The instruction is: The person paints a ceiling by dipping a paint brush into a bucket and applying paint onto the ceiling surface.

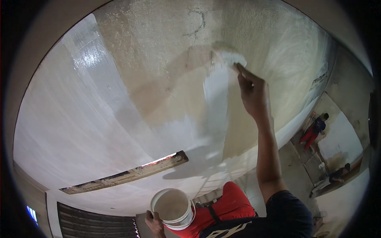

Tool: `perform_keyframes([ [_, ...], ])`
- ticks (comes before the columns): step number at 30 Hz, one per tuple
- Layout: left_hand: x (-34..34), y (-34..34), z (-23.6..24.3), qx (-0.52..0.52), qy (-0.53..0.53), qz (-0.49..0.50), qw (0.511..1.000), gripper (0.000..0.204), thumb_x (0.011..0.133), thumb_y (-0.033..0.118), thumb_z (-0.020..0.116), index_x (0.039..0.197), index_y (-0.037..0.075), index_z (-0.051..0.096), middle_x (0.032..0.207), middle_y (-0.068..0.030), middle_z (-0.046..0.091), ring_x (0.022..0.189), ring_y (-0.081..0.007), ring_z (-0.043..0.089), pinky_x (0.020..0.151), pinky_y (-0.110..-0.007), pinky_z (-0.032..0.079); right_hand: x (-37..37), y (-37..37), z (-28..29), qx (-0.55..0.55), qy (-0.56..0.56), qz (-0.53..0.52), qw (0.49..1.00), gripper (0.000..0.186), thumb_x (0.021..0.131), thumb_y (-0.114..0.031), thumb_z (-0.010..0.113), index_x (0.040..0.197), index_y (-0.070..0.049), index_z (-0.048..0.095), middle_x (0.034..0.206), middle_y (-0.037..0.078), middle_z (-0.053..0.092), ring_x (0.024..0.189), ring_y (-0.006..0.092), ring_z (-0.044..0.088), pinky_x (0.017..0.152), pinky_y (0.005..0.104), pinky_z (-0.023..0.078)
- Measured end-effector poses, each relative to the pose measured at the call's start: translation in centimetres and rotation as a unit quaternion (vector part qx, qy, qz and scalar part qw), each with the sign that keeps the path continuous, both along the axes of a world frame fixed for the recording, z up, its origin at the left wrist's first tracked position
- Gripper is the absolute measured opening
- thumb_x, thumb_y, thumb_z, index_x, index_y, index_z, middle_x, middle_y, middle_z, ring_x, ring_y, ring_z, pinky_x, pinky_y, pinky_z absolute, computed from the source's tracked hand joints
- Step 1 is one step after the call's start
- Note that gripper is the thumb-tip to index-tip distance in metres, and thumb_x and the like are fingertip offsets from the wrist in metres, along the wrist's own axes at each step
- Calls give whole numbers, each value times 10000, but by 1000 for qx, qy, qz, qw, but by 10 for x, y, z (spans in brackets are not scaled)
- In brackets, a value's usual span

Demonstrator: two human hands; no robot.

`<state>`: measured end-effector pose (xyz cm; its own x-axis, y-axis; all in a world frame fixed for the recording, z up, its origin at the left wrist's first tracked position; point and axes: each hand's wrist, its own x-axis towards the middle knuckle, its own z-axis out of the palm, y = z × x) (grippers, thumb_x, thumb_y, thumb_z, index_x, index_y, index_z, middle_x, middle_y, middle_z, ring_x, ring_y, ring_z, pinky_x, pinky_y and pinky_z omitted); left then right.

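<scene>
My right hand (254, 93) is raised to the wall, its fingers closed on a wide paintbrush (235, 58) whose pale head is pressed to the surface; the handle is mostly hidden. Below the brush runs a fresh white stripe (216, 91) over the beige wall (190, 79). Low in front of me, my left hand (154, 225) grips the left side of a white plastic bucket (183, 223) by its rim. The bucket is held beside my red trousers (234, 202), and its inside looks greyish, the contents hard to make out.
A long narrow slot (127, 174) cuts into the lower wall. White coating (71, 119) covers the left side, with a wet, shiny patch. Dark slats (95, 220) stand at lower left. Two other people, one in red trousers (309, 138), work far right by another wall.
</scene>
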<state>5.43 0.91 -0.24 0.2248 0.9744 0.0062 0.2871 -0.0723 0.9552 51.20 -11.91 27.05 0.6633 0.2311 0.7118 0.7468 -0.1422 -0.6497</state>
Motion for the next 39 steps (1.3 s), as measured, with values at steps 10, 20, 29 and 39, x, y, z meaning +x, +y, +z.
perform_keyframes([
  [10, 0, 6, -12, 14, -7, 12, 1000, 347, 868, 251, 621, 724, -17, 454, 648, -22, 470, 630, -106, 404, 510, -319, 323, 33, 13, -247, -127, -36, 9, 991, 345, 940, -31, 564, 1276, -34, 643, 804, 241, 654, 608, 333, 599, 577, 402, 472],
  [20, -8, 5, -15, -14, 2, 3, 1000, 386, 882, 285, 623, 694, 2, 440, 623, -12, 442, 608, -106, 389, 499, -316, 290, 58, -27, -272, -210, 109, 78, 969, 277, 946, -137, 613, 1202, -72, 699, 650, 166, 515, 606, 113, 436, 553, 348, 410],
  [29, -4, 10, -18, 15, 25, -3, 1000, 410, 858, 258, 610, 680, -28, 376, 608, -34, 391, 597, -126, 343, 484, -366, 246, 42, -33, -38, -32, -1, 57, 998, 305, 1001, -148, 587, 1287, -63, 652, 822, 3, 639, 701, 65, 460, 656, 249, 452],
  [39, -7, 9, -23, 6, 5, 12, 1000, 369, 889, 233, 638, 706, -30, 454, 642, -27, 479, 618, -102, 392, 493, -313, 288, 55, -11, -272, -103, 34, 65, 992, 371, 966, -48, 559, 1331, -80, 614, 709, 235, 536, 553, 208, 481, 543, 359, 422],
])
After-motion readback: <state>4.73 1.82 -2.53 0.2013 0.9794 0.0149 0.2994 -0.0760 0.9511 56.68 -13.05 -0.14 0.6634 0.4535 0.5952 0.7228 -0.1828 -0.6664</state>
